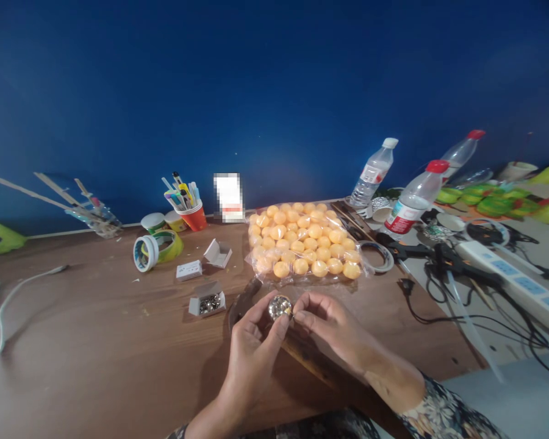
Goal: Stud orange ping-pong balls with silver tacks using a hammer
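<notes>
From my view, the white card (229,196) against the wall is pixelated beyond reading, the green object (0,236) is cut off at the left edge, and my sleeves run out below.

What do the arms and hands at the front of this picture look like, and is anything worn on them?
They are a person's own. The left hand and right hand are bare, with no gloves. Dark sleeves with a pale floral print show at the lower edge; no cables run along the forearms.
</notes>
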Available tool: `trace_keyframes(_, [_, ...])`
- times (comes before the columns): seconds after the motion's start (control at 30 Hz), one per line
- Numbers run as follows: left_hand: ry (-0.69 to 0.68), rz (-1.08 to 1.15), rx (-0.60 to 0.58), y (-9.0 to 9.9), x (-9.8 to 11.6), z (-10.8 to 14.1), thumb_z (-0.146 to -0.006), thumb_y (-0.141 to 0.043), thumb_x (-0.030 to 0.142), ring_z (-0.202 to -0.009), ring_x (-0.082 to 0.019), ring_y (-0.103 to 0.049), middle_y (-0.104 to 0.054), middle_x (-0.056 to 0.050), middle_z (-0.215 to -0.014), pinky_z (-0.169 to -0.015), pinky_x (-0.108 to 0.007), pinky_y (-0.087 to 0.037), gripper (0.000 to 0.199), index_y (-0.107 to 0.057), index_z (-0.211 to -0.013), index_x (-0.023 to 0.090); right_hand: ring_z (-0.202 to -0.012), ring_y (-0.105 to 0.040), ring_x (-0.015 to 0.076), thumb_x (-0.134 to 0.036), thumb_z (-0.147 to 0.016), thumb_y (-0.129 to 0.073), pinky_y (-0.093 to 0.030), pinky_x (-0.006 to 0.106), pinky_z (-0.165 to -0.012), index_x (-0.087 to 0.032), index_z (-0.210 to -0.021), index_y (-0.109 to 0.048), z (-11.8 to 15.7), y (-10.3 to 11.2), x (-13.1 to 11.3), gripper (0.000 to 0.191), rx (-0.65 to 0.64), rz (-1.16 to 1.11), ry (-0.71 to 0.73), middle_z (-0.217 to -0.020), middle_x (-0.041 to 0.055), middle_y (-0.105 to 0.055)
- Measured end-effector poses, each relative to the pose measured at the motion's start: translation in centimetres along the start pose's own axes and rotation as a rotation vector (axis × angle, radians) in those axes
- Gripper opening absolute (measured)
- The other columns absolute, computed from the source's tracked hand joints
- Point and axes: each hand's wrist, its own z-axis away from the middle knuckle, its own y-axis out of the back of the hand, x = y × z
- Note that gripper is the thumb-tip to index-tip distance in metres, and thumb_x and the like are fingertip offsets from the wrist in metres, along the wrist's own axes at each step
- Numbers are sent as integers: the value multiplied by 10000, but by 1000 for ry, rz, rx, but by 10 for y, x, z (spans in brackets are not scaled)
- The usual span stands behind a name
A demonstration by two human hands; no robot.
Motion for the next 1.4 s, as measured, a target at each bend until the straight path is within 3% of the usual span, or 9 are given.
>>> trace_keyframes(0.47, [-19, -3, 6, -1, 2, 3, -728, -747, 297, -933, -226, -704, -743, -87, -1051, -814, -274, -567, 449, -655, -1143, 152, -625, -457, 104, -496, -735, -721, -388, 249, -619, -174, -752, -572, 1, -2, 0, 355, 4, 39, -2, -645, -41, -526])
trace_keyframes(0.87, [-111, -136, 75, -1, -1, 5, -722, -739, 298, -1025, -263, -668, -716, -111, -1113, -942, -343, -514, 444, -671, -1138, 159, -677, -501, 119, -417, -812, -674, -403, 257, -664, -175, -787, -581, 7, -1, 4, 260, 38, 86, 26, -706, -26, -571])
trace_keyframes(1.1, [-141, -166, 54, -1, -3, 5, -741, -728, 284, -1028, -258, -666, -715, -96, -1116, -956, -343, -503, 427, -675, -1154, 190, -618, -462, 110, -403, -790, -691, -374, 249, -615, -175, -730, -579, 5, 0, 4, 261, 50, 83, 15, -643, -40, -536])
trace_keyframes(1.4, [-154, -163, 25, -1, -8, 4, -749, -727, 276, -1012, -255, -671, -709, -99, -1125, -940, -347, -515, 423, -676, -1163, 207, -660, -499, 133, -455, -755, -703, -396, 282, -666, -175, -725, -572, 3, 2, 2, 310, 103, 176, 13, -674, -24, -566])
